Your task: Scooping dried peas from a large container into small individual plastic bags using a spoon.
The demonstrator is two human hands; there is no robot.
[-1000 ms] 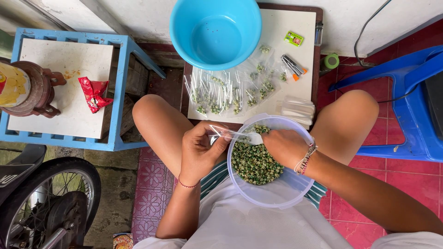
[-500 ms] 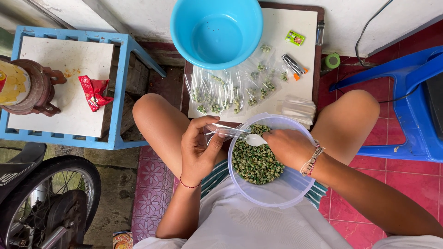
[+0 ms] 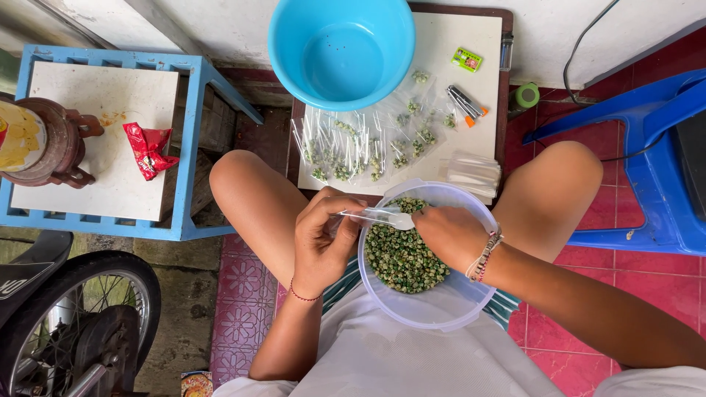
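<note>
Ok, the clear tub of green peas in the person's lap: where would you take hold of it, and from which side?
Take the clear tub by its bare near rim, from the person's own side. The peas are heaped toward the far half, where the left hand and right hand work a small clear bag over the rim, so the near edge looks freest for a grip.

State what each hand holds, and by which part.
Left hand holds a small clear bag by its open end; right hand holds a spoon, mostly hidden.

Left hand (image 3: pixel 320 246) lifted slightly and closer to the clear tub (image 3: pixel 434 312), its small clear bag (image 3: pixel 371 215) now level over the tub's rim, right hand (image 3: pixel 450 235) pressed nearer.
</note>
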